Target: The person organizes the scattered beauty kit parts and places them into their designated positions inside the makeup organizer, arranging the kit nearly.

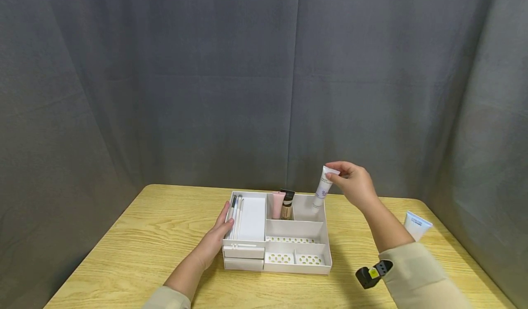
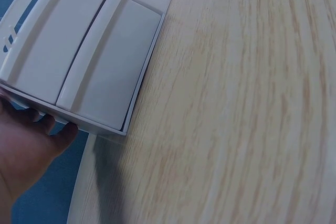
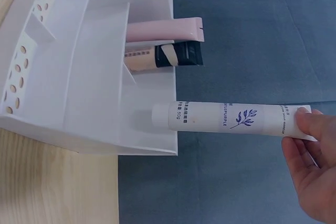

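Note:
My right hand pinches the crimped end of a white squeeze tube with purple print. In the right wrist view, the tube's capped end points into the back right compartment of a white cosmetics organizer. My left hand rests against the organizer's left side, its fingers along the wall; in the left wrist view, fingertips touch the side by two closed drawers. A pink tube and a black-capped beige tube stand together in the compartment left of the white tube.
Several thin makeup brushes lean in the organizer's left section. Another pale tube stands on the wooden table at the right, partly behind the right forearm. Grey curtains hang behind and beside the table.

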Demonstrator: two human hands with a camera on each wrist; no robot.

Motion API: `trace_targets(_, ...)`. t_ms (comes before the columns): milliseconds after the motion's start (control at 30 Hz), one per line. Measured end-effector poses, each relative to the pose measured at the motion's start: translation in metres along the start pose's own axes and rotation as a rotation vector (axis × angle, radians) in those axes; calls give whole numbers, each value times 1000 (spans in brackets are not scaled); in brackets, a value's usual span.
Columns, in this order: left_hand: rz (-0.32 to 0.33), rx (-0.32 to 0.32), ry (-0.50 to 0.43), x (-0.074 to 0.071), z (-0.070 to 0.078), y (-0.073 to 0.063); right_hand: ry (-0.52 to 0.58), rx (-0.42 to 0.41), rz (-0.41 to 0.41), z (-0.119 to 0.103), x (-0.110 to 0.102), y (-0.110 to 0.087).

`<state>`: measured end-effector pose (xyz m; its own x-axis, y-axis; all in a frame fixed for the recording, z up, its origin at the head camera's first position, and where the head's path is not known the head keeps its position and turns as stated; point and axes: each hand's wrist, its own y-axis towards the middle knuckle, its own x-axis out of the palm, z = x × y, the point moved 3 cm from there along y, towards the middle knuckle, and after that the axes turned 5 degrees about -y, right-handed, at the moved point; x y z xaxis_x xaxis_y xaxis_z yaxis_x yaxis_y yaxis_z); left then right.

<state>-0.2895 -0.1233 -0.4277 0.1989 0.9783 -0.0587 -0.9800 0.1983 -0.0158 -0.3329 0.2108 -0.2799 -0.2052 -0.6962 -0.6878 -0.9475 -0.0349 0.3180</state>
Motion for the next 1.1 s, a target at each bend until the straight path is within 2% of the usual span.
trace_targets(200, 1, 16, -1, -1, 2, 1, 1, 6, -21, 0, 13, 1)
trace_targets(633, -7, 3, -9, -2, 0, -1, 31, 16, -39, 8, 42, 7)
trace_targets(1100, -3, 2, -8, -3, 0, -1, -2, 23, -52, 14, 67, 15)
